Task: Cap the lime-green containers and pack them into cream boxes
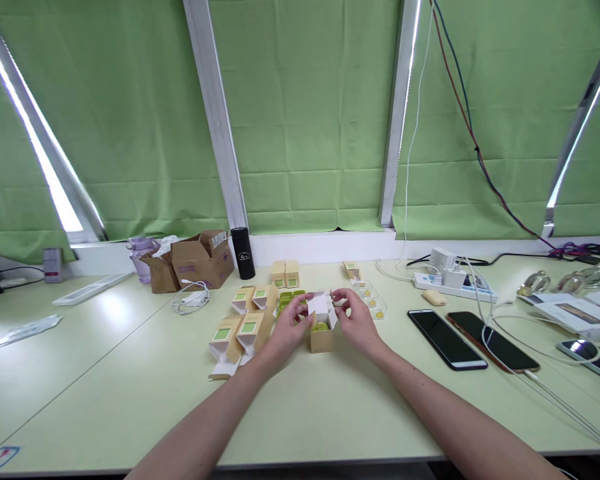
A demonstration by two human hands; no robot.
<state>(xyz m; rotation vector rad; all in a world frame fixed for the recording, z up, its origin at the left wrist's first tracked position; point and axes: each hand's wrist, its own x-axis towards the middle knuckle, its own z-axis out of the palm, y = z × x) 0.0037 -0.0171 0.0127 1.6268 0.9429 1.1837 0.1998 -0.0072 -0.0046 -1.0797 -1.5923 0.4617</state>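
Head: box (pixel 321 343) between grips (pixel 291 323) (pixel 358 323)

Beyond and left of the left hand (pixel 291 323), a black flask (pixel 243 253) stands beside an open carton (pixel 200 261), with a purple bottle (pixel 141 257) and a white tray (pixel 94 289) farther out. Right of the right hand (pixel 359 323), two phones (pixel 447 339) lie on the bench (pixel 105 400) near a power strip (pixel 470 292). Green blinds (pixel 305 120) hang beyond both hands.

Office-like room, table (pixel 130 413), power strip (pixel 473 292), blinds (pixel 305 120)
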